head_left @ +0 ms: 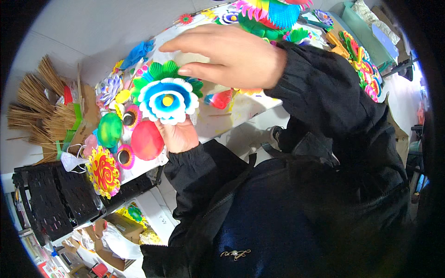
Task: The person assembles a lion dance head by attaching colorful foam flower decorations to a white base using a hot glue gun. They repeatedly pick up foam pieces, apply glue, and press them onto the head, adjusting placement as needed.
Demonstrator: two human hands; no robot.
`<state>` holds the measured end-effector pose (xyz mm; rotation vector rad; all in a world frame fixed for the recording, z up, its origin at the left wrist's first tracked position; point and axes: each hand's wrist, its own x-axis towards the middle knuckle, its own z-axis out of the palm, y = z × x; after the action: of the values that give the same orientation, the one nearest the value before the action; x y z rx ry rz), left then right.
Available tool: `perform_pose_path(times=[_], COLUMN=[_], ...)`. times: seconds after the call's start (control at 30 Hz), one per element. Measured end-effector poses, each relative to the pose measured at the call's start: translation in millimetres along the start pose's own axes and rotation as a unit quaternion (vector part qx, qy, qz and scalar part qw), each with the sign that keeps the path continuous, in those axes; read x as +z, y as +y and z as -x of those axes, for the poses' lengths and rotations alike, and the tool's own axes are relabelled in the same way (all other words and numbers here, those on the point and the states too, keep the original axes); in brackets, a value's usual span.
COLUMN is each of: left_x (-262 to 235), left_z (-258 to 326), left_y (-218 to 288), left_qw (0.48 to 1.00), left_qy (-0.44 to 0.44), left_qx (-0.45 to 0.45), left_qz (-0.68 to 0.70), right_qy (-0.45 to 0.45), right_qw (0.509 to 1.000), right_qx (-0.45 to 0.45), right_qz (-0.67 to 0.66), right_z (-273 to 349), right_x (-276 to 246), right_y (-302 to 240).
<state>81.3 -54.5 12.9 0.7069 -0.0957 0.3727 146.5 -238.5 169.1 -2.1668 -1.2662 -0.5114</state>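
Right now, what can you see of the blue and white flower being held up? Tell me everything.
The flower has layered, scalloped petals, blue inside with white edges, around a rounded yellow centre. Pleated green leaves fan out behind it. It looks handmade, though I can't tell the material. Its front faces the camera, and the left hand supports it from below, over the white table. The right hand is beside the leaves; whether its thumb touches them is unclear.

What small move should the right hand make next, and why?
Perhaps the right hand should close lightly on the edge of the green leaves: it is open and close to them in this view, while the left hand holds the blue-and-white flower.
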Motion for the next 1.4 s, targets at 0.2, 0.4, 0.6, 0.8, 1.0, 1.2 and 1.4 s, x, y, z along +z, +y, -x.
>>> perform_pose_path(times=[0.2, 0.4, 0.6, 0.8, 1.0, 1.2, 1.4], left_x=[5, 9, 25, 46, 54, 45, 43], left_z=[-2, -2, -16, -24, -18, -17, -15], left_y=[-5, 11, 49, 51, 32, 26, 31], left_qw=[0.998, 0.997, 0.958, 0.875, 0.807, 0.807, 0.817], left_qy=[0.042, 0.062, 0.044, 0.039, 0.100, 0.143, 0.141], left_qx=[-0.025, 0.016, 0.131, 0.165, 0.256, 0.241, 0.195], left_qz=[0.032, -0.048, -0.252, -0.452, -0.522, -0.520, -0.524], right_qy=[-0.154, -0.221, -0.182, -0.200, -0.215, -0.135, 0.008], right_qw=[0.983, 0.972, 0.982, 0.979, 0.976, 0.984, 0.971], right_qx=[0.066, 0.047, 0.026, 0.015, 0.023, 0.011, 0.209], right_qz=[-0.071, -0.059, -0.054, -0.045, -0.035, -0.118, -0.119], right_z=[-38, -51, -52, -48, -39, 13, 110], right_x=[25, 26, 41, 42, 26, -59, -107], right_y=[9, 8, 13, 18, 9, -2, 12])
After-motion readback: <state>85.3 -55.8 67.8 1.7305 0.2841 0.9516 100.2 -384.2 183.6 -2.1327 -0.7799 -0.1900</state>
